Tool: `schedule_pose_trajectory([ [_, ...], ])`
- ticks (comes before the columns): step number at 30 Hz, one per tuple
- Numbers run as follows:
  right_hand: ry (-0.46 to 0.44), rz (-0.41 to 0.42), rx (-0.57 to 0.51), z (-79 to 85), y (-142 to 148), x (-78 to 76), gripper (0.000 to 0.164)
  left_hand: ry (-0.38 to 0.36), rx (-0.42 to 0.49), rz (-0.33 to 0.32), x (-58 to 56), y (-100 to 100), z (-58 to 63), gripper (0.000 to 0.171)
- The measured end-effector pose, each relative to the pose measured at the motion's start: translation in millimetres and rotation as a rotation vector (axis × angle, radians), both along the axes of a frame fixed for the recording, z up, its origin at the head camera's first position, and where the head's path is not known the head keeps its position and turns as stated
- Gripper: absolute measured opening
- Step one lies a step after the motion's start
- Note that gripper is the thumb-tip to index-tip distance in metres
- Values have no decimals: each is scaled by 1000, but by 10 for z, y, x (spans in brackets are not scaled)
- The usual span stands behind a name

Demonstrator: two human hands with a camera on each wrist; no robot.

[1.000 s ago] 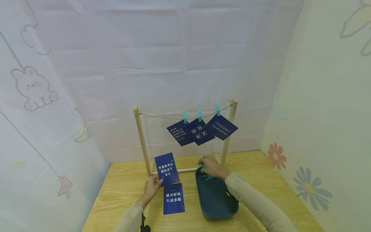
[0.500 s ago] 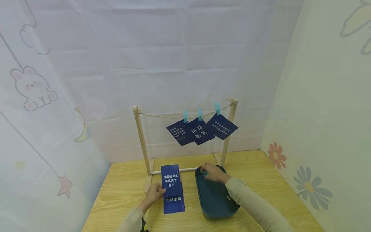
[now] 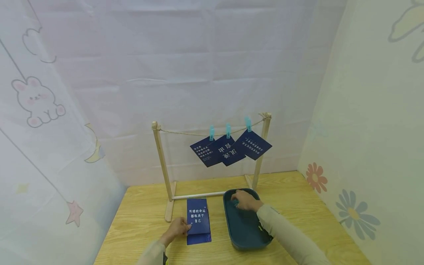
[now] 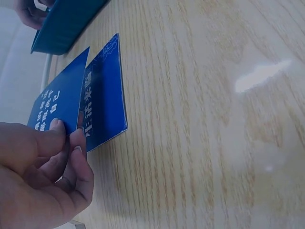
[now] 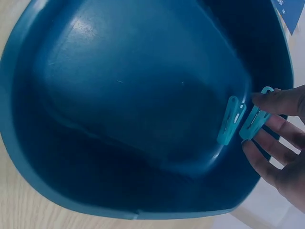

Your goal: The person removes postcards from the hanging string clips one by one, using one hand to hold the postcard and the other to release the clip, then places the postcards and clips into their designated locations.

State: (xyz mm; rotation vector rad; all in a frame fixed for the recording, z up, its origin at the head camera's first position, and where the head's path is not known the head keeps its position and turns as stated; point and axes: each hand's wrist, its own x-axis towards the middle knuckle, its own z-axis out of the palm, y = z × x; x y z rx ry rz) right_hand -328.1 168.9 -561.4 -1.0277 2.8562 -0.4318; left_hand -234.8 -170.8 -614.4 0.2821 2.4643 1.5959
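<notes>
While the top card (image 3: pixel 197 204) leans over the lower card (image 3: pixel 199 239), I have it low on its left edge, pinched in my left hand (image 3: pixel 178 227) with the thumb on the printed face and fingers behind. In the left wrist view it tilts up apart from the lower card near my grip; whether its far edge touches anything I cannot tell. The lower card lies on the table (image 3: pixel 139 213), mostly hidden in the head view.

My right hand (image 3: pixel 246 201) is inside the box (image 3: pixel 248 230), at its far end, thumb and fingertips closed about a peg (image 5: pixel 255 123). A second peg (image 5: pixel 231 121) lies just beside it.

I take this as the gathering step: one card, one peg, neither yet on the cord (image 3: pixel 188 133). The next move, I judge, calls for lifting the peg past the box wall without catching the second peg, and for holding the top card firmly with its upper edge free.

Beyond, three hanging cards (image 3: pixel 253 144) overlap, each under its own blue peg, bunched toward the right post (image 3: pixel 258 171) of the wooden stand, so the cord's left stretch looks the easier place to clip.
</notes>
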Motion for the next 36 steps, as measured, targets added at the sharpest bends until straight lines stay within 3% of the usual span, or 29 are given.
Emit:
schedule_pose_trajectory([
  [2, 5, -6, 9, -25, -3, 0, 25, 33, 24, -45, -16, -31, -75, 22],
  [5, -10, -34, 18, -66, -7, -1, 24, 24, 8, -54, -13, -40, -122, 25],
  [9, -36, -81, 39, -114, -9, 0, 25, -38, -52, -9, 39, 5, -70, 22],
  [13, -58, -119, 68, -124, -16, 21, 24, -25, -91, -6, 93, 25, -27, 21],
  [20, -97, -181, 69, -160, -11, 52, 23, -68, -50, -10, 153, 16, -24, 15],
  [25, -63, -185, 35, -205, 3, 59, 26, -94, -31, -4, 176, 9, -31, 16],
  [36, -12, -204, 103, -345, -14, 29, 28, -93, -43, 1, 184, -18, -33, 20],
])
